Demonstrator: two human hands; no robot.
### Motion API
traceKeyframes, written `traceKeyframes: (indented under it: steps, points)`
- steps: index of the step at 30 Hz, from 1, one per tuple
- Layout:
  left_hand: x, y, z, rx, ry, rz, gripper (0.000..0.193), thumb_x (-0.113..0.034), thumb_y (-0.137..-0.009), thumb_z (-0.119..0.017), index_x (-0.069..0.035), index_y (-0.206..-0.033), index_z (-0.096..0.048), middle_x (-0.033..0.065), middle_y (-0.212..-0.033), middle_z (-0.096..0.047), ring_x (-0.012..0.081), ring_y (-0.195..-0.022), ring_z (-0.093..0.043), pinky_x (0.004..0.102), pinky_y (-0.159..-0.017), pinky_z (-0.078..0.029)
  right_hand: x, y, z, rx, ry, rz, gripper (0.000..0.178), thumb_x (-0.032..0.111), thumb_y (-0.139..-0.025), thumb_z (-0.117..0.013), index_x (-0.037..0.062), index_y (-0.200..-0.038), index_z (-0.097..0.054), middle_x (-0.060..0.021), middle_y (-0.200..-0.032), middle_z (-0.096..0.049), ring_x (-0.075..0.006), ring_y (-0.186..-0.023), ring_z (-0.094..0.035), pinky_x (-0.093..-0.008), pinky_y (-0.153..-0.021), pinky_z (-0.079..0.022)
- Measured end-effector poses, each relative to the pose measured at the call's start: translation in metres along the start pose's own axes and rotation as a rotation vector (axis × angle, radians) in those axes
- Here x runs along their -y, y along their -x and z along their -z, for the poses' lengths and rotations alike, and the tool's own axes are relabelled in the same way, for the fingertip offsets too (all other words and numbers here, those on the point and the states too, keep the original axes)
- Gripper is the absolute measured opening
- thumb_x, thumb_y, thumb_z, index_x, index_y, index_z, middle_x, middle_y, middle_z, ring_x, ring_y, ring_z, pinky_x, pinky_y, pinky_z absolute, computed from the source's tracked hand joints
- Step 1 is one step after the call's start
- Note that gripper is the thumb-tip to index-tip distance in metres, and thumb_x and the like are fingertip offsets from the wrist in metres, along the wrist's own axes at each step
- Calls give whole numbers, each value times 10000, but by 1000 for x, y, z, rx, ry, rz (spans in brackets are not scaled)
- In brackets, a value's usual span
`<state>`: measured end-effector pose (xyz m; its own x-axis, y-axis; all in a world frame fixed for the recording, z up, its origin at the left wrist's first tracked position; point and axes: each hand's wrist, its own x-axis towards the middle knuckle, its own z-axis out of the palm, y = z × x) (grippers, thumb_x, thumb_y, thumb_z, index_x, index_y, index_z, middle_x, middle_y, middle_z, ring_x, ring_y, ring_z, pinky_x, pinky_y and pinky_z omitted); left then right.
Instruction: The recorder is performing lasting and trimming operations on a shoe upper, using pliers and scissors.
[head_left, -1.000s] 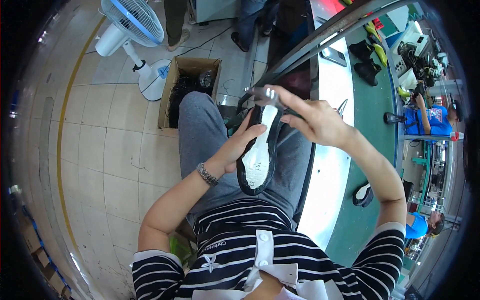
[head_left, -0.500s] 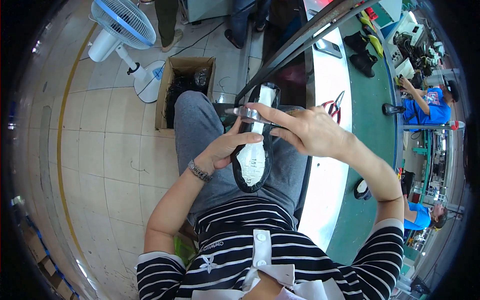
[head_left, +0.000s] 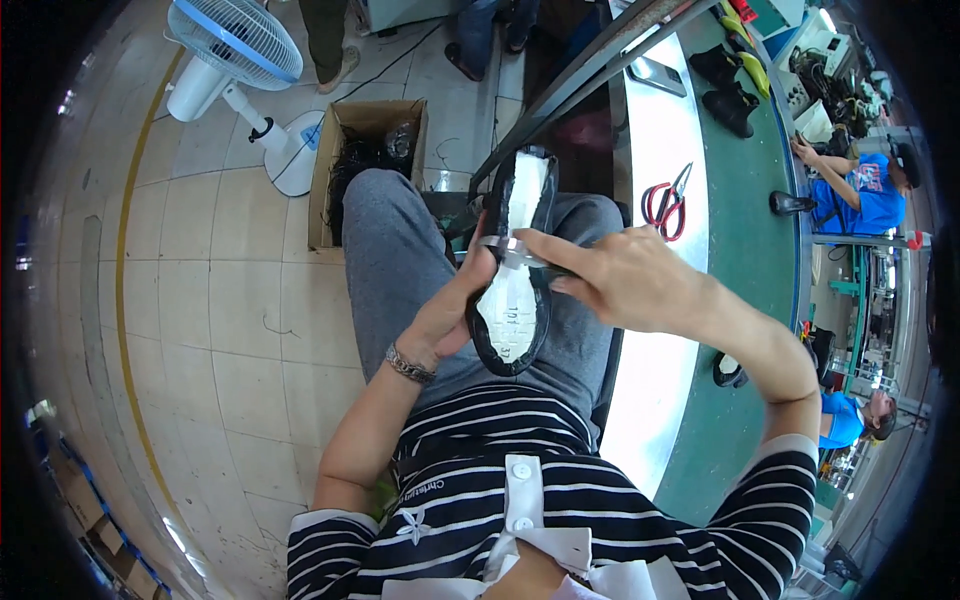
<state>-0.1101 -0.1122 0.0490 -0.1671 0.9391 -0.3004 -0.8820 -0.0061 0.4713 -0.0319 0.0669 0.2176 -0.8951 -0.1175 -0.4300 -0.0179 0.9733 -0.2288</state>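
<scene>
A black shoe upper lies sole-side up over my lap, its pale insole board showing along the middle. My left hand is wrapped round its left side, with some fingers hidden beneath. In my right hand is a hand tool with a shiny metal head. That head lies across the narrow middle of the shoe. My fist covers the tool's handle, so its exact kind cannot be made out.
On the white bench to my right lie red-handled cutters and a phone. Past it, a green conveyor carries black shoes. Ahead stand a cardboard box and a fan. A metal bar slants overhead.
The tool's head has come down lower on the shoe and turned flatter across it. My left thumb has drawn back off the insole to the shoe's left side.
</scene>
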Motion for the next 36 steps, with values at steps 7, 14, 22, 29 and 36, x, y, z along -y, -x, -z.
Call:
traceKeyframes:
  steps: [7, 14, 22, 29, 36]
  points:
    - [25, 5, -2, 116, 316, -62, 611, -541, -1005, -330, -269, -1532, -181, 83, -1479, -401, 218, -1319, -453, 416, -1066, -413, 30, 31, -7, 66, 374, 103, 711, 83, -872, -570, 302, -1500, -319, -224, -1004, -633, -287, -899, -648, -308, -589, -543]
    - [27, 7, -10, 104, 280, -114, 651, -485, -1000, -405, -345, -1541, -71, 55, -1544, -294, 225, -1371, -389, 423, -1095, -384, 4, 27, -40, -143, 267, 147, 838, 42, -802, -592, 512, -1440, -318, -161, -872, -646, -192, -591, -639, -266, -441, -522]
    - [30, 3, -29, -51, 87, -258, 706, -387, -999, -495, -267, -1552, -72, 107, -1486, -346, 217, -1314, -437, 395, -1077, -393, -16, 29, -34, -147, 149, 185, 770, 83, -816, -671, 484, -1414, -397, -62, -725, -652, -149, -526, -613, -271, -379, -458]
    - [29, 8, -15, -144, 85, -82, 864, -119, -927, -601, -285, -1553, -30, 93, -1451, -362, 202, -1279, -454, 358, -1022, -439, 18, 15, 9, -363, -54, 256, 588, 189, -947, -565, 230, -1493, -353, -17, -496, -541, -107, -341, -460, -273, -321, -324]
    - [20, 11, -11, -182, 8, -16, 541, -142, -897, -651, -63, -1371, -402, 74, -1149, -611, 176, -1072, -625, 340, -909, -529, 13, 6, -10, -58, 356, 177, 706, 149, -921, -544, 234, -1541, -215, -15, -477, -514, -112, -337, -453, -255, -325, -305]
